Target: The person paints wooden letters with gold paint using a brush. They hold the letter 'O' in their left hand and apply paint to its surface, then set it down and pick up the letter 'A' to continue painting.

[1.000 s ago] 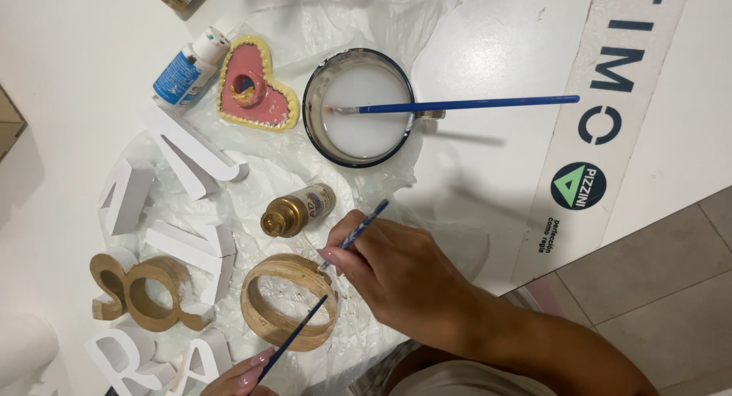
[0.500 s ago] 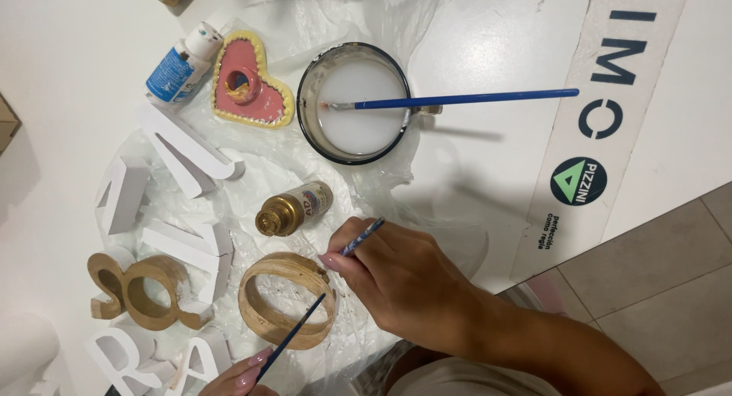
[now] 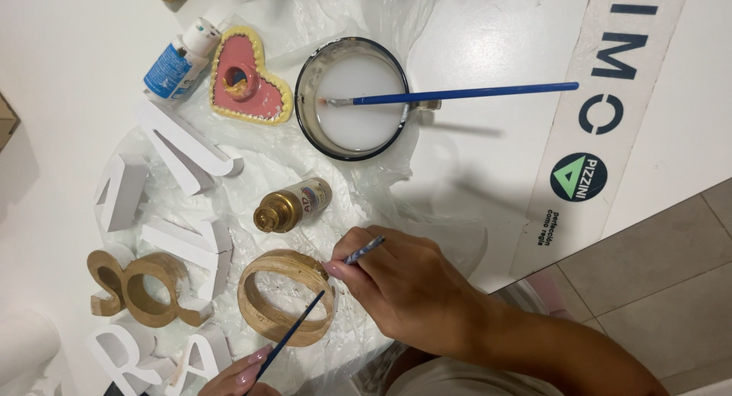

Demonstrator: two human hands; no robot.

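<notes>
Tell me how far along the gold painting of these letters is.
Done: the ampersand looks fully gold. In hand: the right hand holds a brush across the gold ring, and the left hand is at the brush's lower end. Left: the white letters beside them are unpainted.

The bottom edge is cutting off most of the left hand [image 3: 242, 377]; the right hand [image 3: 408, 289] is hiding part of the gold ring [image 3: 287, 297]; the brush [image 3: 293, 336] tip is sitting too small to tell.
</notes>
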